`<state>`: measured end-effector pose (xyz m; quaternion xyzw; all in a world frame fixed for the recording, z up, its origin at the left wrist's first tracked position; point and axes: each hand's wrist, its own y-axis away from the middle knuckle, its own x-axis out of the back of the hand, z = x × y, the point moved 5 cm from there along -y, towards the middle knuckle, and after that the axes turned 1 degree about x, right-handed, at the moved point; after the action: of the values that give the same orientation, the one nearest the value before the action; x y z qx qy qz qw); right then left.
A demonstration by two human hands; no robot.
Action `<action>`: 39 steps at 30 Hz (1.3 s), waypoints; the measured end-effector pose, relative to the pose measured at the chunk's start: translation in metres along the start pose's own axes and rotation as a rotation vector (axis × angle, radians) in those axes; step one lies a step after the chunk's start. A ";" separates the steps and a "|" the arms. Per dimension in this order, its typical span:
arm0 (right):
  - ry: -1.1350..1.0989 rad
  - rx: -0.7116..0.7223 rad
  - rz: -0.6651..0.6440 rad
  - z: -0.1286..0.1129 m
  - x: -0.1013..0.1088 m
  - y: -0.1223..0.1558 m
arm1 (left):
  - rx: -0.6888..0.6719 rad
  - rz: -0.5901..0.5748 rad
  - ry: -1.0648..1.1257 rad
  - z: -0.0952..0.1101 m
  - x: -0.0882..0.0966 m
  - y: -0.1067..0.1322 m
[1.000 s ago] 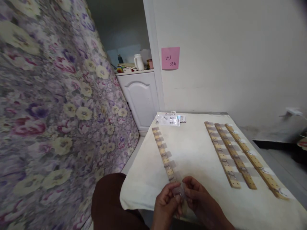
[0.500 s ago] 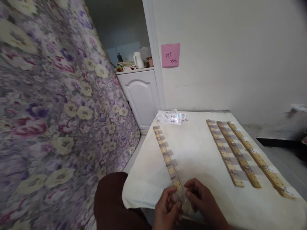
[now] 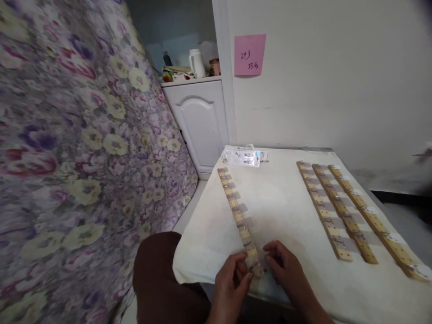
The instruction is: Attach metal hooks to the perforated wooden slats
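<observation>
A narrow wooden strip (image 3: 239,218) with small holes lies lengthwise on the left of the white-covered table (image 3: 270,202). Small clear pieces with metallic bits stand along it. My left hand (image 3: 231,281) is at its near end, with thumb and forefinger closed against the strip's left side. By those fingertips, a clear piece (image 3: 257,266) sits at that end; its exact shape is hard to make out. Just right of the strip, my right hand (image 3: 286,267) hovers with thumb and forefinger apart and nothing visible between them.
Three similar wooden strips lie side by side on the right: a left one (image 3: 322,209), a middle one (image 3: 344,211) and a right one (image 3: 388,238) bearing white pieces. Clear packaging (image 3: 241,157) lies at the far left corner. A floral curtain (image 3: 101,157) hangs at left.
My right hand has come away from the clear piece, which both hands were around. That piece now shows at the strip's near end. The camera view has shifted slightly.
</observation>
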<state>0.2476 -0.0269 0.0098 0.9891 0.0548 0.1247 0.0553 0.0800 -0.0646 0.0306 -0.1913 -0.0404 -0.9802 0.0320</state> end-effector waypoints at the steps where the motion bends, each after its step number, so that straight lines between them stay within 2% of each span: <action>1: 0.006 -0.002 0.000 -0.001 0.000 0.000 | -0.004 -0.006 -0.009 -0.001 -0.001 -0.001; 10: 0.028 -0.037 -0.008 0.002 0.002 0.000 | -0.106 -0.048 -0.099 -0.006 -0.003 -0.002; 26: 0.000 -0.045 0.005 0.001 0.002 0.001 | -0.347 -0.129 -0.155 0.001 -0.004 0.008; 39: 0.189 0.057 0.055 -0.005 0.002 0.002 | -0.353 -0.163 -0.150 0.003 -0.007 0.005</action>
<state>0.2486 -0.0287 0.0151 0.9752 0.0360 0.2174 0.0182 0.0881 -0.0693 0.0313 -0.2627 0.1146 -0.9543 -0.0848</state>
